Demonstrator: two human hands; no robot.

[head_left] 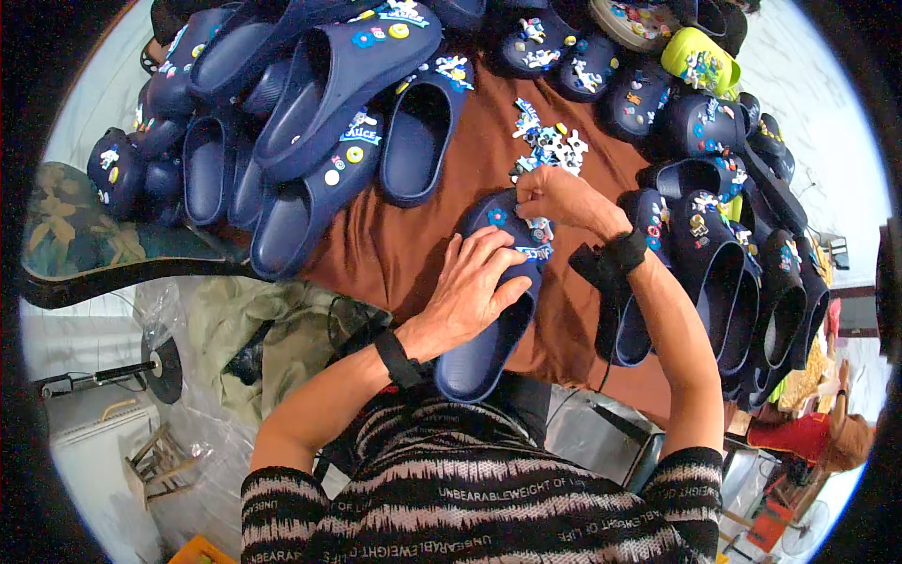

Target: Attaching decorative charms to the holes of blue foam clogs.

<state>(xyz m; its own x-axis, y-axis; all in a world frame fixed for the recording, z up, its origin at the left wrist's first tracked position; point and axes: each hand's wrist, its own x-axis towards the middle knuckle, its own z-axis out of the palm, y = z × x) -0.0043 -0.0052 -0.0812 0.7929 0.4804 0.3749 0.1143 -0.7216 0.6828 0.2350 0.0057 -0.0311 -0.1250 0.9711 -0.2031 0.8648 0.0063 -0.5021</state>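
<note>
A navy blue clog (481,348) lies with its heel toward me and its toe away, several colourful charms on its upper. My left hand (470,277) grips it across the upper, fingers spread over the top and thumb along the right side. At the toe, my right hand (568,202) is bent inward with thumb and fingers pinched together against the clog. Whatever those fingertips hold is hidden. Just beyond the toe sits a small heap of loose charms (561,152), mostly white, blue and yellow, on the brown cloth (479,122).
Navy clogs with charms (324,193) are piled at the left; more clogs (709,273) line the right side. A lime green clog (702,64) stands at the far right. Behind, at lower right, a person in red (789,439) is visible. A wooden stool (160,462) stands lower left.
</note>
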